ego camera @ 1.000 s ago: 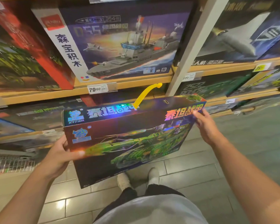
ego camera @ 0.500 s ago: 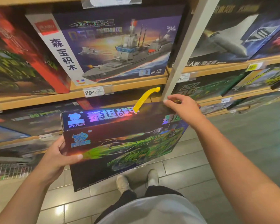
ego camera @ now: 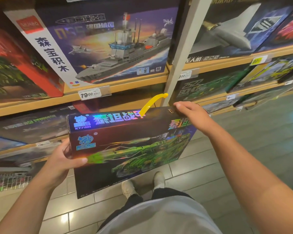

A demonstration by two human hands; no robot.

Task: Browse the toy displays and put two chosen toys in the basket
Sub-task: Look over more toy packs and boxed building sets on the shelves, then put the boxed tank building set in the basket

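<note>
A large dark toy box (ego camera: 130, 149) with a green holographic tank picture is held upright in front of the shelves. One end of its yellow carry handle (ego camera: 150, 103) stands loose above the top edge. My left hand (ego camera: 64, 159) grips the box's left side, thumb across the front. My right hand (ego camera: 191, 114) rests on the top right corner with fingers curled over the edge, just right of the handle slot. No basket is in view.
Wooden shelves (ego camera: 118, 85) hold other boxes: a warship set (ego camera: 108, 44), a red box (ego camera: 15, 65) at left and a grey aircraft box (ego camera: 235, 31) at right. A white upright post (ego camera: 184, 53) divides the shelving. A price tag (ego camera: 90, 94) reads 79.00. Tiled floor (ego camera: 243, 149) lies below.
My right hand left the box's right side and moved onto its top right corner near the yellow handle. The left hand kept its grip and the box stayed nearly in place.
</note>
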